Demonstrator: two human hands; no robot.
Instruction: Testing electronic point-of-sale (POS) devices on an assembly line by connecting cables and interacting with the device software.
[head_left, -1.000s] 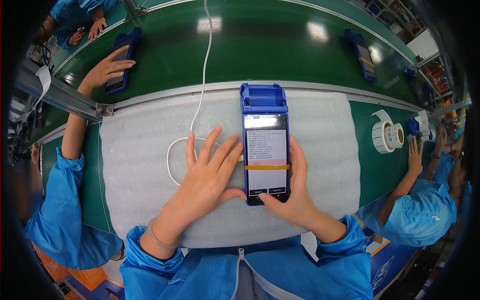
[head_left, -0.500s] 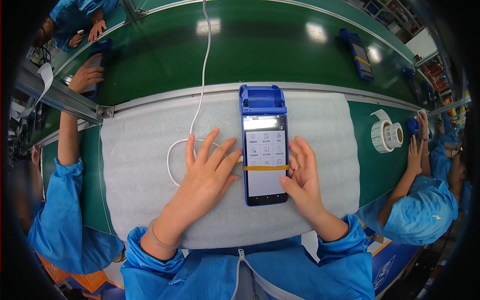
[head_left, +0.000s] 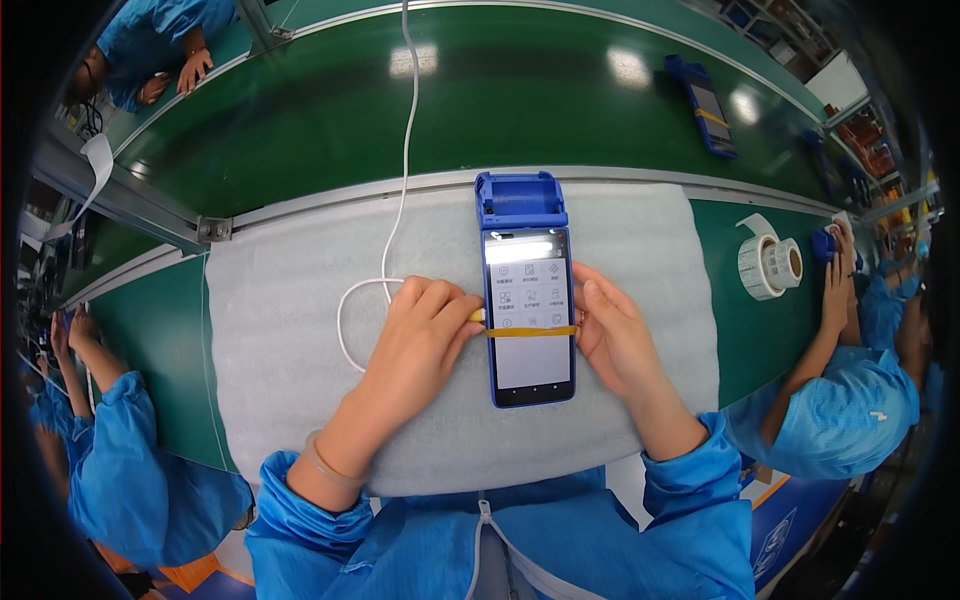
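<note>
A blue handheld payment terminal [head_left: 532, 360] lies screen up on the white foam sheet [head_left: 290, 300], with its printer bay open at the far end. An orange rubber band [head_left: 530, 331] crosses its lit screen, which shows rows of icons. At the terminal's left side, my left hand [head_left: 418, 335] pinches the yellow plug [head_left: 477, 315] of a white cable [head_left: 408, 150]. The plug's tip meets the terminal's edge; whether it is seated cannot be seen. My right hand [head_left: 615, 335] grips the opposite edge, its thumb bent beside the screen and some fingertips hidden.
Beyond a metal rail runs a green conveyor belt [head_left: 300, 130] carrying another banded terminal [head_left: 711, 115]. Rolls of labels [head_left: 768, 262] stand right of the foam. Co-workers in blue sleeves sit at left and right, another across the belt. A metal post [head_left: 150, 205] rises at left.
My left hand has gone from spread fingers to a pinch on the plug. My right thumb has left the screen. At left, a co-worker's arm has withdrawn from the belt; the belt's right terminal shifted slightly left.
</note>
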